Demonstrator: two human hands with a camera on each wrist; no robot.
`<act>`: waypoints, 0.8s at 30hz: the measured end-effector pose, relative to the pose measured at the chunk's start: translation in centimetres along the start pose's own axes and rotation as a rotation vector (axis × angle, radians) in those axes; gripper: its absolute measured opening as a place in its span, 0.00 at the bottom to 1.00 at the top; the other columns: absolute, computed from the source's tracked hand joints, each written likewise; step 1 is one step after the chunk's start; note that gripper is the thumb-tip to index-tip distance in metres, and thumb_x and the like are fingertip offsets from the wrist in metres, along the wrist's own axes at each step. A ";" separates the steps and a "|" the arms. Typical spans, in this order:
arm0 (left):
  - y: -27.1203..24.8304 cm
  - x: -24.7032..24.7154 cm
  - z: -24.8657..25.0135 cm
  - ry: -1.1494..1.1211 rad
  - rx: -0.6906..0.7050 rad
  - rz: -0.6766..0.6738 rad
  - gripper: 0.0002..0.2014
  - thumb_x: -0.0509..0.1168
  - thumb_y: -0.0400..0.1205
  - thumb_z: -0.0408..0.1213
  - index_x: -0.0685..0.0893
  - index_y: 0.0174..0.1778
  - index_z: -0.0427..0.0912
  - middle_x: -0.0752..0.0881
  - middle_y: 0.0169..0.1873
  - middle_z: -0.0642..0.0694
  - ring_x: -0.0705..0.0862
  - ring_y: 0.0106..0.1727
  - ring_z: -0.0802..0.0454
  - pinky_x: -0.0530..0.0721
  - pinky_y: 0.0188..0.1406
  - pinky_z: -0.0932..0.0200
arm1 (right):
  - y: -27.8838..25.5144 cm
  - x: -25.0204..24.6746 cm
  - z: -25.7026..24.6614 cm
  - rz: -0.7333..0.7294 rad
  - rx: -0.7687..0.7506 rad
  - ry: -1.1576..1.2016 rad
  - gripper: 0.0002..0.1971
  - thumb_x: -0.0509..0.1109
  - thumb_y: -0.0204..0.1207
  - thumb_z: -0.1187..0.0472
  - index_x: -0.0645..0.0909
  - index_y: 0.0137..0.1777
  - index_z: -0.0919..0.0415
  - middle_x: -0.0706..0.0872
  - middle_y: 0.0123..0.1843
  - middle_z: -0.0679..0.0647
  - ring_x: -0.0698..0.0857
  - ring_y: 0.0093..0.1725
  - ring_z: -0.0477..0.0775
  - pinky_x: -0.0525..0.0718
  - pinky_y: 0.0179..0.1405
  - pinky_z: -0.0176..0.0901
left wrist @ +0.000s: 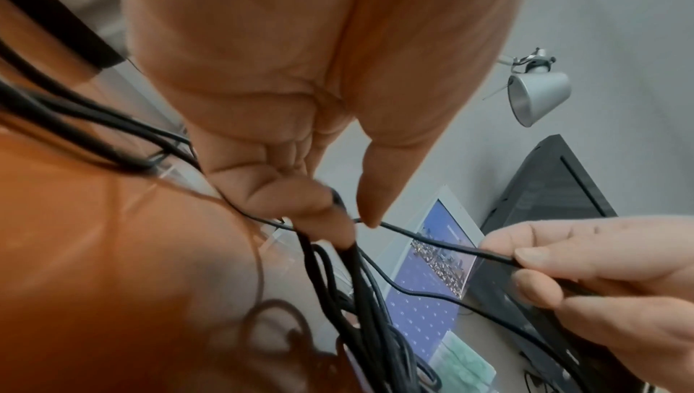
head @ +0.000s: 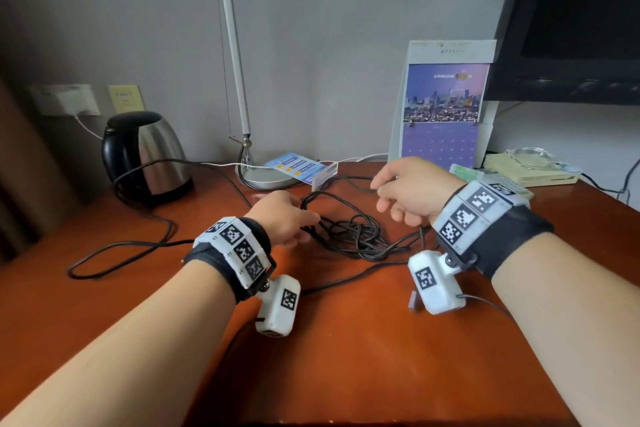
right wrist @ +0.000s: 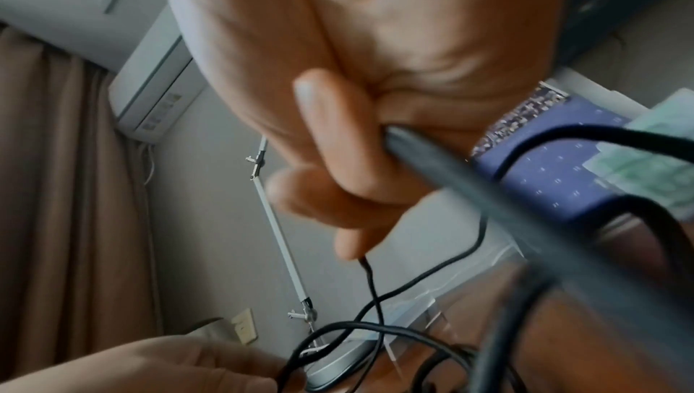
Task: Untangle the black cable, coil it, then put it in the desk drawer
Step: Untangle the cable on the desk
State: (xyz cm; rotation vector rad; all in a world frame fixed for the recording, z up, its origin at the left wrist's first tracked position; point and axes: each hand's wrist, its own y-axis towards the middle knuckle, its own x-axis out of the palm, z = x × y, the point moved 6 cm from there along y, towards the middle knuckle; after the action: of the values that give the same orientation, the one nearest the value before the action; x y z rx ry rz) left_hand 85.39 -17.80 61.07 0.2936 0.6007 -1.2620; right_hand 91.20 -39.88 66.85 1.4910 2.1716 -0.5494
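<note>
Both hands, left (head: 282, 215) and right (head: 410, 189), pinch one tangled black cable (head: 353, 232).

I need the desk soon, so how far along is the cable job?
Early days. Nothing looks finished: the black cable lies in a knotted heap on the desk. In hand: the left hand pinches strands at the heap while the right hand pinches one strand drawn out between them, so untangling is under way. Left: finishing the untangling, coiling, and stowing; no drawer is in view.
</note>
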 end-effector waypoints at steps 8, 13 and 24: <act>-1.6 -0.1 2.8 0.044 0.241 0.017 0.17 0.69 0.78 0.20 0.86 0.50 0.49 0.83 0.21 0.62 0.78 0.20 0.65 0.73 0.21 0.71 | 1.2 1.2 0.5 -0.095 0.158 -0.101 0.13 0.62 0.86 0.64 0.85 0.61 0.70 0.92 0.53 0.66 0.82 0.38 0.60 0.75 0.25 0.43; -4.1 0.2 4.8 0.154 0.507 0.008 0.21 0.69 0.79 0.21 0.88 0.56 0.54 0.85 0.37 0.63 0.79 0.31 0.73 0.72 0.35 0.77 | 1.6 1.4 0.0 -0.007 0.055 0.060 0.16 0.57 0.86 0.71 0.83 0.58 0.54 0.87 0.44 0.55 0.78 0.19 0.48 0.67 0.11 0.33; -5.1 -0.3 6.7 0.312 0.635 0.030 0.18 0.71 0.82 0.31 0.77 0.55 0.61 0.79 0.74 0.51 0.73 0.80 0.51 0.68 0.73 0.63 | -0.9 3.5 -3.5 -0.266 -0.292 -0.197 0.34 0.70 0.48 0.59 0.91 0.60 0.51 0.94 0.57 0.51 0.90 0.58 0.57 0.87 0.59 0.56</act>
State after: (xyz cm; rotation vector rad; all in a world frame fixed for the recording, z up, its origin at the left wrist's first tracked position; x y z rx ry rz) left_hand 82.23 -22.53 67.29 1.0382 0.4389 -1.3648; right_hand 88.78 -35.61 67.82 0.9644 2.1941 -0.4215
